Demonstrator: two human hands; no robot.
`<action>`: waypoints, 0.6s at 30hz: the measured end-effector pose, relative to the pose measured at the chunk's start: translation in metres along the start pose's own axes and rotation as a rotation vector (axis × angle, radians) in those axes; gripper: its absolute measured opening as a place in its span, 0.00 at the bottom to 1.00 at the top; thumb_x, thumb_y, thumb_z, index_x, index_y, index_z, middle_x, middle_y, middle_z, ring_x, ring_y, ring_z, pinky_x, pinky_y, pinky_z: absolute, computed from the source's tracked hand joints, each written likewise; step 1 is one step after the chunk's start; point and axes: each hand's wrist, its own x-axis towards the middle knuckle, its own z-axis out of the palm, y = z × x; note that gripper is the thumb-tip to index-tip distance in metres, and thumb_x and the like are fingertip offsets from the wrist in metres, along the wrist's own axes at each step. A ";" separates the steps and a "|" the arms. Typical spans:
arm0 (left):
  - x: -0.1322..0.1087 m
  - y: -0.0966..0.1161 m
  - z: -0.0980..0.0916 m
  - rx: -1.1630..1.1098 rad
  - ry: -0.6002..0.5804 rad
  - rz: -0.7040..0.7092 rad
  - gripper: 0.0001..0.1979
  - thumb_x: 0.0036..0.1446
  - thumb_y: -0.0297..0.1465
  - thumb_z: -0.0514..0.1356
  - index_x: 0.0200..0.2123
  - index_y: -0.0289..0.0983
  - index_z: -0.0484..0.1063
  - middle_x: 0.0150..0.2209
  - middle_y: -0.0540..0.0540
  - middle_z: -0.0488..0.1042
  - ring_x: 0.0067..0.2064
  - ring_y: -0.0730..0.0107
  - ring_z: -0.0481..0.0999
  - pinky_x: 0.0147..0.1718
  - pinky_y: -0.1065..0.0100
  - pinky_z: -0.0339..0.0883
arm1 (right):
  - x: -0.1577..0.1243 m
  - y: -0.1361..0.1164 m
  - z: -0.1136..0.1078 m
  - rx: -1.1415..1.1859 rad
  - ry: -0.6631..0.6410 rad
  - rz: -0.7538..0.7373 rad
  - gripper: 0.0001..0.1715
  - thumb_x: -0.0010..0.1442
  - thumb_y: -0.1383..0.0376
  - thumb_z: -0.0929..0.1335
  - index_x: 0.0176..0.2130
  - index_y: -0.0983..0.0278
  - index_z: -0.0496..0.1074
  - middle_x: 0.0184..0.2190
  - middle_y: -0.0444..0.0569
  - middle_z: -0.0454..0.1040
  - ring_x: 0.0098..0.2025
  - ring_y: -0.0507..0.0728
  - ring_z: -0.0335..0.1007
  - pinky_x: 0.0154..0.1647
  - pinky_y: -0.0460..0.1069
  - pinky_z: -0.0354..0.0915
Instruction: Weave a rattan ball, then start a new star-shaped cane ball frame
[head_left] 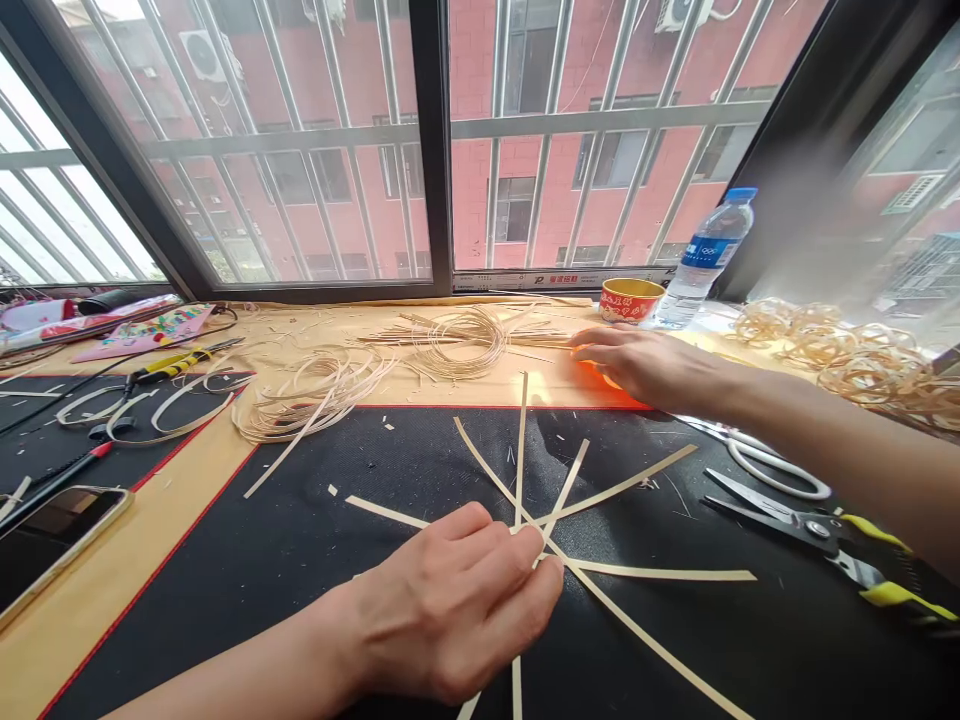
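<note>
**Q:** What do you have hold of?

**A:** My left hand point(450, 600) pinches the crossing of flat cane strips point(637, 495) on a black cutting mat point(300, 530), its fingertips point(544, 562) closed tight over the stack.

**Q:** How do they handle?

**A:** Light and probably springy, stiff along their length yet easy to flex across the flat. They look apt to slide apart, so the crossing is the place to hold them.

**Q:** Which way do they point?

**A:** They lie flat like spokes, their long axes fanning from under my fingers toward the window, out to the right and down past my wrist.

**Q:** And your other hand?

**A:** My right hand point(645, 365) lies open, fingers stretched over an orange object point(600, 385), partly hidden, that I cannot identify. Below it sit white-handled scissors point(765, 470) and yellow-handled tin snips point(832, 535). Farther off are cane coils point(457, 345), a red-and-gold cup point(630, 298), a water bottle point(705, 265) and, through the barred window, a red brick building point(480, 100).
</note>
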 end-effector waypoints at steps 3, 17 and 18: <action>-0.001 0.000 -0.001 0.019 0.026 0.003 0.15 0.63 0.19 0.45 0.40 0.22 0.71 0.33 0.35 0.77 0.29 0.68 0.75 0.26 0.67 0.66 | 0.039 0.002 0.017 0.057 -0.097 -0.013 0.23 0.64 0.62 0.57 0.54 0.57 0.69 0.57 0.49 0.67 0.55 0.62 0.66 0.54 0.59 0.64; -0.005 0.001 0.003 0.001 0.029 -0.035 0.15 0.63 0.22 0.46 0.38 0.24 0.72 0.22 0.47 0.70 0.19 0.75 0.62 0.17 0.70 0.54 | 0.088 -0.004 0.076 0.173 -0.112 -0.426 0.26 0.58 0.75 0.58 0.51 0.62 0.72 0.55 0.52 0.69 0.57 0.60 0.62 0.59 0.61 0.57; -0.006 0.001 0.003 -0.003 0.024 -0.041 0.15 0.63 0.22 0.46 0.38 0.25 0.72 0.22 0.47 0.70 0.19 0.75 0.62 0.17 0.70 0.54 | 0.089 -0.005 0.077 0.178 -0.106 -0.433 0.25 0.58 0.75 0.59 0.50 0.63 0.72 0.54 0.53 0.70 0.56 0.60 0.63 0.58 0.60 0.58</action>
